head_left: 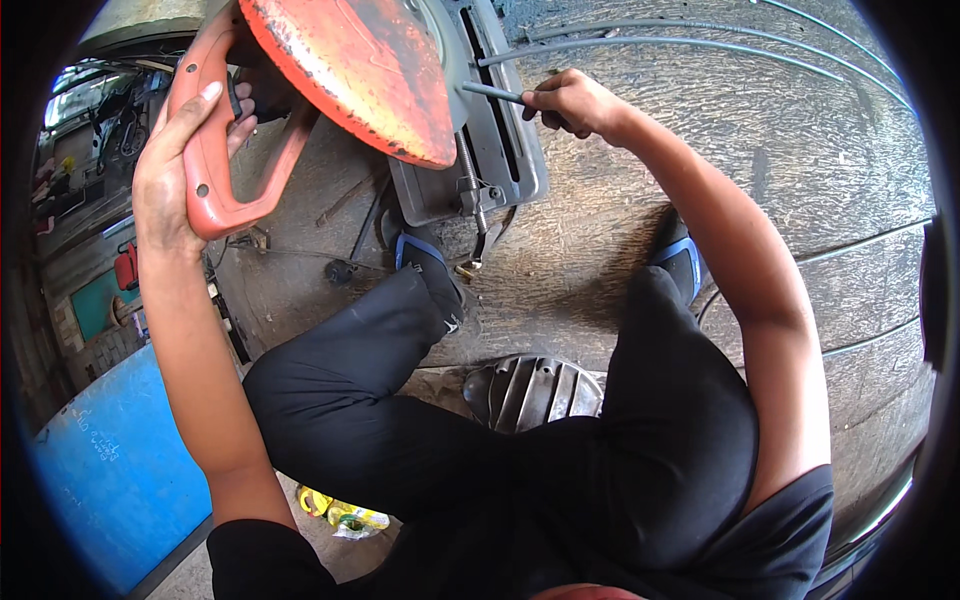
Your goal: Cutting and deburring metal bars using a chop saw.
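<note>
My left hand (168,175) is wrapped round the orange D-shaped handle (228,208) of a cut-off saw, thumb along its top. The saw's worn orange blade guard (350,75) hangs over the grey metal base (520,160), tilted and scratched; it hides the blade. A screw clamp (468,175) runs along the base toward me. With closed fingers my right hand (572,102) grips the near end of a short grey metal rod (492,93). The rod's other end reaches the saw beside the guard; whether it is clamped, I cannot tell.
Several long thin rods (690,46) lie on the worn wooden floor (620,220) at the far right. My sandalled feet flank the saw base. A slatted dark grey piece (535,390) lies between my legs. At left are a blue panel (120,470) and yellow packaging (345,513).
</note>
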Tool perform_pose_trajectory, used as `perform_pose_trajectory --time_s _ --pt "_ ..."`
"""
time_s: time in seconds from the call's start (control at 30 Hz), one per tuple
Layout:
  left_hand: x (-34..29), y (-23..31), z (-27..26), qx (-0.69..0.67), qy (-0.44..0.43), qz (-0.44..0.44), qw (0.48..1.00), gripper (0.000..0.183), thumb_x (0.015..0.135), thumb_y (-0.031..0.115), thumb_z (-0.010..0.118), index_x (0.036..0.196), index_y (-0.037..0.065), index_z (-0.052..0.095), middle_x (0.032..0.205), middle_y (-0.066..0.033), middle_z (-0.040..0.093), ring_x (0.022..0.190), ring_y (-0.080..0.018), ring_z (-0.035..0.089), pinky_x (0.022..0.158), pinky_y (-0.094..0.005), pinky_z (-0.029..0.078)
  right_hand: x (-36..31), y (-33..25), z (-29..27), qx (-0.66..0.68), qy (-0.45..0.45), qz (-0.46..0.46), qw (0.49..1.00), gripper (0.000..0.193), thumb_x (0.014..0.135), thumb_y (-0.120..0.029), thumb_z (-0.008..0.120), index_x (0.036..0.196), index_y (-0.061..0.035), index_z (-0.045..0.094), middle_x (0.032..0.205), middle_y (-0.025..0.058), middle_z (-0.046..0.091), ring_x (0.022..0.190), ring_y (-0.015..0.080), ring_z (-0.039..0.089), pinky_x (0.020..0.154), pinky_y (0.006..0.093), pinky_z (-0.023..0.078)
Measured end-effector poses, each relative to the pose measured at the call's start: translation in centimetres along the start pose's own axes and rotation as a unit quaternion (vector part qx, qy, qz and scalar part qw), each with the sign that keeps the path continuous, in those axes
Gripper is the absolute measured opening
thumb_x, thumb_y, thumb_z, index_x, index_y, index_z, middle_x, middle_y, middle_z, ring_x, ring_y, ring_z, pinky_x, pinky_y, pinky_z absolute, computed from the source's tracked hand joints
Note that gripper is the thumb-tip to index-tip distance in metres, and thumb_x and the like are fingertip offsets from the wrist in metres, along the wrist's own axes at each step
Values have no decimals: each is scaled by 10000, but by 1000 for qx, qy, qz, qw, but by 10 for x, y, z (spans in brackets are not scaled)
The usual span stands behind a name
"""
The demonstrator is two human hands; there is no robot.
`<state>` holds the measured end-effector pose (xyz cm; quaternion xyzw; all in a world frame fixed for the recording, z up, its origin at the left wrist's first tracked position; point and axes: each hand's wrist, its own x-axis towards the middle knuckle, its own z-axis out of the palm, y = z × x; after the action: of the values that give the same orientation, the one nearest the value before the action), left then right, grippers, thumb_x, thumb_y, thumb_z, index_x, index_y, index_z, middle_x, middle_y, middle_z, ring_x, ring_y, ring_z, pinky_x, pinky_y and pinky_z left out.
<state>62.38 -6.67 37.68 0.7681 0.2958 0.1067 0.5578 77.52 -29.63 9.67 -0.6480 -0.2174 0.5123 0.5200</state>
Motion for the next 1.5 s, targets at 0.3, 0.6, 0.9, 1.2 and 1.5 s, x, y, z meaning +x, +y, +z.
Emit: perform_pose_trajectory --time_s 0.3,0.6,0.9,1.2,1.5 --pt "-3 6 2 44 5 -50 998 601 913 194 554 1426 -18 325 1417 -135 406 1264 -219 439 1061 -385 366 8 -10 -3 -49 -11 -28 998 326 876 -305 619 840 6 710 537 3 484 411 92 392 359 273 291" --pt "-5 7 3 38 25 -48 998 567 906 172 596 1364 -74 369 1273 -168 501 1132 -228 537 1017 -393 442 10 -16 -3 -182 45 -86 978 340 870 -325 638 819 0 724 551 25 538 501 110 479 485 290 397" --pt "-5 6 3 13 34 -44 998 486 898 129 605 1322 -44 441 1183 -145 559 1053 -233 581 952 -380 476 14 -17 -4 -223 68 -109 966 363 823 -360 656 855 -5 724 652 94 644 633 191 624 661 333 507" --pt "-5 6 5 14 35 -33 999 486 899 134 605 1324 -39 446 1191 -136 561 1057 -229 578 956 -380 469 16 -10 -1 -240 98 -167 951 310 832 -286 687 874 19 720 628 116 637 580 163 606 593 315 496" --pt "-3 6 -2 41 14 -51 998 516 911 167 603 1334 -61 416 1185 -153 557 1048 -210 571 953 -371 474 16 1 -3 -194 63 -185 961 314 855 -272 587 878 16 712 714 143 671 651 207 641 654 334 510"
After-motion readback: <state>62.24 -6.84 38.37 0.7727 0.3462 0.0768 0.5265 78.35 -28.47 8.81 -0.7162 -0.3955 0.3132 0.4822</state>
